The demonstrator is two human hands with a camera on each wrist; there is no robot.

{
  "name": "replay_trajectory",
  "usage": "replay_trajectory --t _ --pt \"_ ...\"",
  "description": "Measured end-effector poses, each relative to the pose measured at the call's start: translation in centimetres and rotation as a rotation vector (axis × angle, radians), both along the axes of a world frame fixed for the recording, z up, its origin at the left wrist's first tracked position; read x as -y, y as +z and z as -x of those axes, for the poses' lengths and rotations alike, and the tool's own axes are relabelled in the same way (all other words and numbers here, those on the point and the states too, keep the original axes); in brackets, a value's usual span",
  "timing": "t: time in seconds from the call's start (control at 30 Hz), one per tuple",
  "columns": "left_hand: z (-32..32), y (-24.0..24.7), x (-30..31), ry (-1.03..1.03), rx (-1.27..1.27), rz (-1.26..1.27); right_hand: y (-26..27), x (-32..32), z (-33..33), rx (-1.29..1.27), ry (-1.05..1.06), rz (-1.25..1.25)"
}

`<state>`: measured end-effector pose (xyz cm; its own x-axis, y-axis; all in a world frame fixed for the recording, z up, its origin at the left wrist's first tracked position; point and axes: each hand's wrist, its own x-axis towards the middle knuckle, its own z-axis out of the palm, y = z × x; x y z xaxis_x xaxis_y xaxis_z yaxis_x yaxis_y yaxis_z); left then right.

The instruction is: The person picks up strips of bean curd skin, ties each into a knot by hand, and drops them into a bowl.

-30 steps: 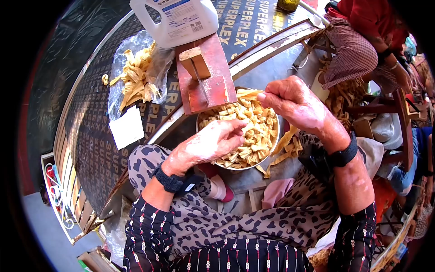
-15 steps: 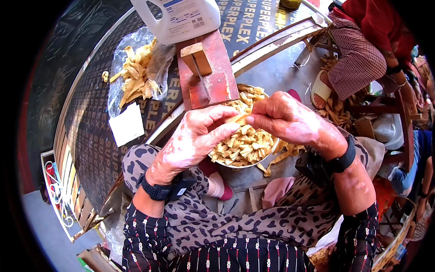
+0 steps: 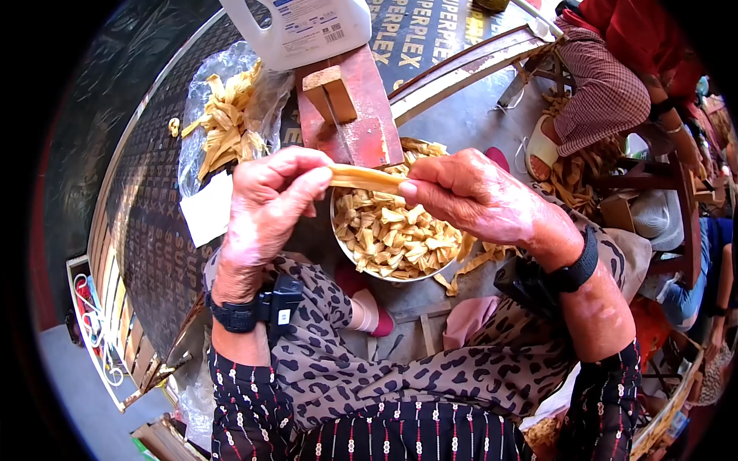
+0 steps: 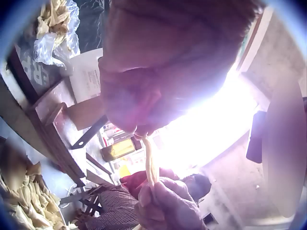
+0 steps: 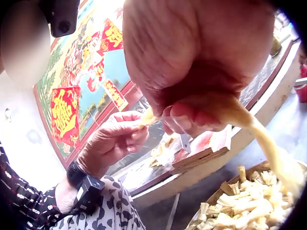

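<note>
A flat, yellowish pliable strip (image 3: 365, 179) is stretched between both hands, close over a round metal bowl (image 3: 382, 277). My left hand (image 3: 265, 203) pinches its left end between thumb and fingers. The right hand (image 3: 488, 198) pinches it farther along, thumb on top. In the right wrist view, the strip's loose tail (image 5: 268, 143) hangs from under the right hand toward the bowl. Short, folded-looking yellow pieces (image 3: 403, 242) fill the bowl. Just beyond the hands is a red board (image 3: 369, 137) bearing a wooden block (image 3: 330, 92) and an upright metal blade (image 3: 342, 137).
A white plastic jug (image 3: 315, 34) stands on the board's far end. Left of it, more strips (image 3: 227, 119) lie on a clear plastic bag, near a white paper (image 3: 206, 209). Loose strips (image 3: 480, 265) hang right of the bowl. Another person (image 3: 607, 92) sits at upper right.
My left hand rose from over the bowl, met the right hand at the strip, then drew away to the left. The strip now spans the gap between the hands.
</note>
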<state>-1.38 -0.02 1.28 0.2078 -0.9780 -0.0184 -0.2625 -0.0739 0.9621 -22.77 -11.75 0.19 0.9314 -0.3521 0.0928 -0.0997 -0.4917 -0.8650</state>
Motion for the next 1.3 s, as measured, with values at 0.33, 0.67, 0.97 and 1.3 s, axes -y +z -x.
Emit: replay_trajectory --t 0.33,0.67,0.97,1.3 --pt "3.1 0.8 1.0 -0.269 0.829 0.37 -0.4 0.0 0.2 0.088 -0.053 0.106" --pt "3.4 -0.4 0.2 -0.485 0.474 0.129 1.2 -0.1 1.1 -0.158 0.044 -0.038" --pt "0.7 1.8 -0.6 -0.04 -0.866 0.144 1.2 -1.1 -1.5 0.308 -0.149 -0.074" --pt "-0.9 1.5 0.4 0.052 -1.311 0.305 0.9 -3.1 -5.2 0.376 -0.185 -0.029"
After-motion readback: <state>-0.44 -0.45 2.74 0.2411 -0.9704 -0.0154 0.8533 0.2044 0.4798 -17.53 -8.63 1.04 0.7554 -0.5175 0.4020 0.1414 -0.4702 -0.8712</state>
